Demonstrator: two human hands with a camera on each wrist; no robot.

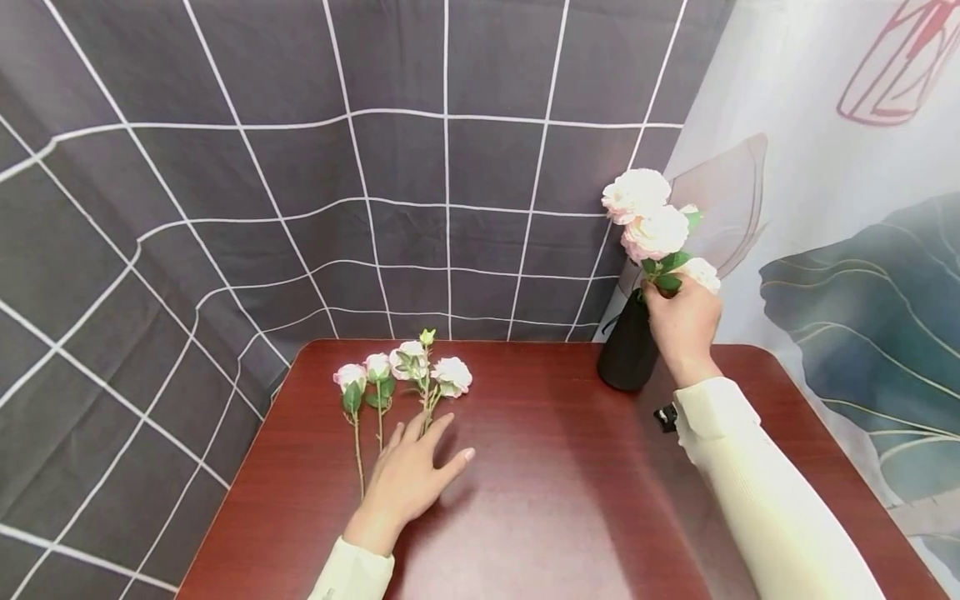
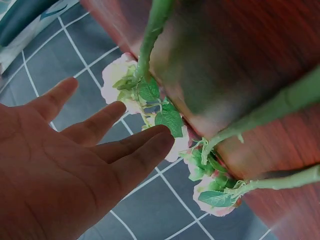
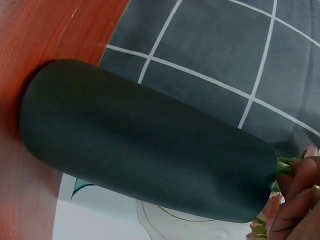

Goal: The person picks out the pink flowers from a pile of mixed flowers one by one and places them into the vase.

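A black vase (image 1: 628, 350) stands at the back right of the table. Right at its mouth, my right hand (image 1: 684, 325) pinches the green stem of a pale pink flower spray (image 1: 656, 233), whose full blooms rise above the fingers. In the right wrist view, the curled fingers (image 3: 300, 195) meet the stem beside the rim of the vase (image 3: 150, 140). My left hand (image 1: 408, 479), fingers spread and nothing gripped, is over the lower stems of a branched pink-white flower (image 1: 452, 377). Two single-stemmed pink flowers, one at the far left (image 1: 350, 377) and its neighbour (image 1: 377, 367), lie beside it.
The red-brown wooden table (image 1: 540, 500) ends at a dark cloth with white grid lines (image 1: 495, 158) behind. A pale printed cloth (image 1: 825, 217) hangs on the right. A small black item (image 1: 665, 418) shows by the right cuff.
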